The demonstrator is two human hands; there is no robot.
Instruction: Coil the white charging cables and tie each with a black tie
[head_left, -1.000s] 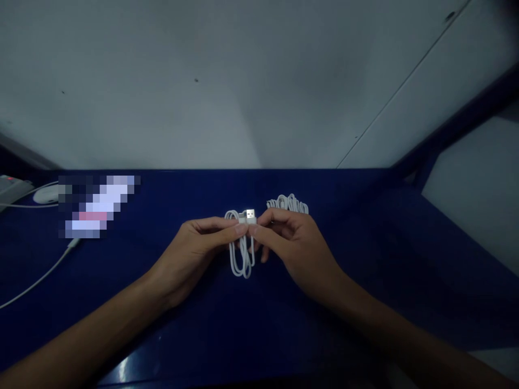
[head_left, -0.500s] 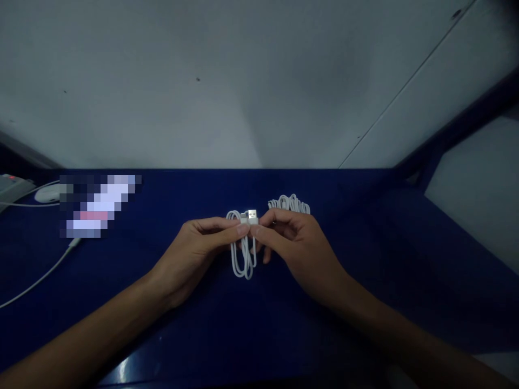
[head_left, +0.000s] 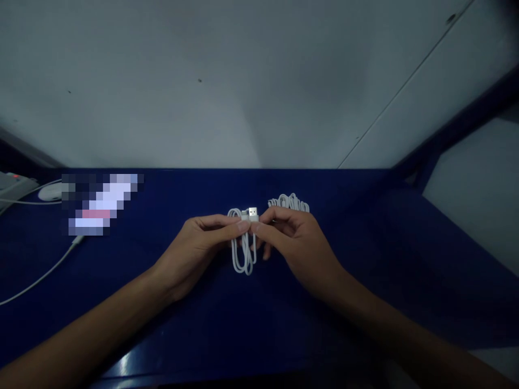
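Note:
Between my two hands is a coiled white USB cable [head_left: 242, 262], its loops hanging below my fingers. Its metal USB plug [head_left: 253, 212] points up and away from me. My left hand [head_left: 205, 237] pinches the coil near its top between thumb and fingers. With thumb and forefinger, my right hand [head_left: 294, 232] grips the white plug housing on the other side. Both thumb tips nearly meet at the front of the cable. Just behind my right hand lies a bunch of more white coiled cables [head_left: 290, 201], partly hidden by that hand.
On the left of the blue table [head_left: 174, 335] lies a blurred-out lit device [head_left: 105, 205] with a white cord [head_left: 44, 281] plugged in. Beside it are a white rounded object [head_left: 49, 192] and a power strip [head_left: 16, 186]. A grey panel [head_left: 203, 119] rises behind.
The view has shifted slightly. Both hands keep their pinch on the cable, which sits a touch higher in the picture; little else differs.

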